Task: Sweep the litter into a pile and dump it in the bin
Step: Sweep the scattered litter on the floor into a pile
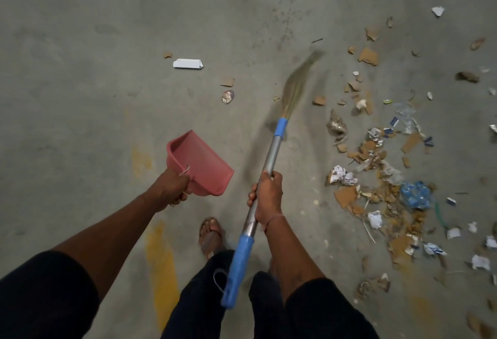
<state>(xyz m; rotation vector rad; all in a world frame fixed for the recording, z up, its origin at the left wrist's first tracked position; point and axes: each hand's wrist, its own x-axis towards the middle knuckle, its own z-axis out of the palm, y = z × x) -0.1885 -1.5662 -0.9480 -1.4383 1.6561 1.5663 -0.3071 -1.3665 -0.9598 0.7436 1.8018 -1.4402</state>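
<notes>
My right hand [266, 195] grips the metal shaft of a broom [271, 154] with blue sleeves. Its straw head [297, 83] is blurred over the floor ahead, just left of the litter. My left hand [173, 186] holds a pink dustpan [200, 162] by its handle, lifted above the floor. Scattered litter [387, 177] of cardboard scraps, crumpled paper and blue plastic lies to the right. A white paper strip [187, 64], a cardboard piece [227, 81] and a crumpled wrapper [227, 96] lie apart to the left of the broom head. No bin is in view.
The floor is bare grey concrete with yellow paint marks [161, 263] near my left side. My sandalled foot [211, 236] stands below the dustpan. Litter spreads along the right edge of view, from top to bottom.
</notes>
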